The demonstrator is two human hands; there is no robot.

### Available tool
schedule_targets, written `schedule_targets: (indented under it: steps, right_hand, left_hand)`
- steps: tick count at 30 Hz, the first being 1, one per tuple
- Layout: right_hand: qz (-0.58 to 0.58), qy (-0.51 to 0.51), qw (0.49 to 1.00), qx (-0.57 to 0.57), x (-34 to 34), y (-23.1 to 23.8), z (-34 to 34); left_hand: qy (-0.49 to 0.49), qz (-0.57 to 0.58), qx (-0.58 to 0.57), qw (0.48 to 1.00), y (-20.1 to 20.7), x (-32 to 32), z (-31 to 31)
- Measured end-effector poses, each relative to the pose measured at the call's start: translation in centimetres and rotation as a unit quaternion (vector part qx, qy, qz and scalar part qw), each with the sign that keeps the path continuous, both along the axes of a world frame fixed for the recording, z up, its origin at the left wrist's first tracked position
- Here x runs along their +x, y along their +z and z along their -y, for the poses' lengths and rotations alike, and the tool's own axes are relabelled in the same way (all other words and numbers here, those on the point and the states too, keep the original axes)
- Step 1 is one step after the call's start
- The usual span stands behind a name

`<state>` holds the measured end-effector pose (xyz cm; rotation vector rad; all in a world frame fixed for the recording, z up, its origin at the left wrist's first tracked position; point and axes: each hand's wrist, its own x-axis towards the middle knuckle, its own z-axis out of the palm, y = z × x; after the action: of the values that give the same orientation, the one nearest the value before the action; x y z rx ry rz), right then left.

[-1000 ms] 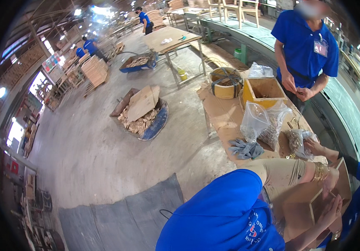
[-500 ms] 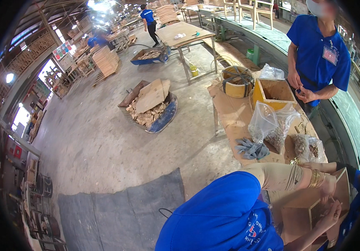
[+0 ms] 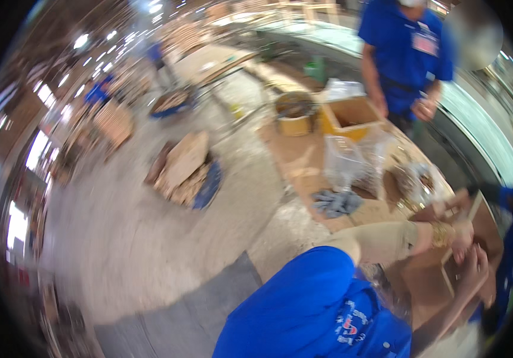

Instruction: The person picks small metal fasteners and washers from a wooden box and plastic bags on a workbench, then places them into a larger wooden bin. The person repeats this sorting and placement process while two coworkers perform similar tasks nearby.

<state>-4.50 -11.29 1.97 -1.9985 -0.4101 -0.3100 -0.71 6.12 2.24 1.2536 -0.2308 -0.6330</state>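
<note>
My left hand (image 3: 462, 236), below a beige sleeve and gold-coloured bracelets (image 3: 442, 234), reaches into a brown wooden box-like piece (image 3: 417, 281) at the lower right. Its fingers are bent and drawn together. Close against it is my right hand (image 3: 476, 267), fingers also pinched together. Whatever lies between the fingers is too small and blurred to name. A co-worker's hand (image 3: 447, 206) rests by the upper edge of the same piece, its arm coming from the right.
Beyond my hands, the cardboard-covered table (image 3: 292, 161) carries clear plastic bags (image 3: 343, 161), grey gloves (image 3: 335, 203), a yellow box (image 3: 352, 113) and a round yellow tub (image 3: 295, 122). Another person (image 3: 405, 53) stands behind it. A blue cart (image 3: 209, 185) of wood scraps stands on the floor.
The view has turned and blurred, shifting the table and cart leftward. My right hand has moved up nearer my left hand. The standing person's hands have come apart.
</note>
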Motion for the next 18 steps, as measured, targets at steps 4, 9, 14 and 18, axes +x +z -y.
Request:
schedule_targets:
  steps: [4, 9, 14, 18]
  right_hand:
    - [-0.068, 0.000, 0.994, 0.087, -1.8, 1.4, 0.3]
    - [-0.064, -0.044, 0.991, 0.106, -2.8, 1.5, 2.6]
    - [-0.065, -0.081, 0.992, 0.072, -2.6, 1.4, 3.5]
    - [-0.090, -0.090, 0.989, 0.077, -2.5, 0.6, 5.5]
  left_hand:
    - [0.111, 0.083, -0.001, 0.990, -0.9, -1.9, 3.9]
    - [0.030, 0.031, -0.001, 0.999, 1.5, -3.5, 5.9]
    - [-0.007, 0.029, 0.034, 0.999, 1.3, -2.9, 7.3]
    - [-0.022, 0.027, 0.047, 0.998, 1.2, -2.7, 8.3]
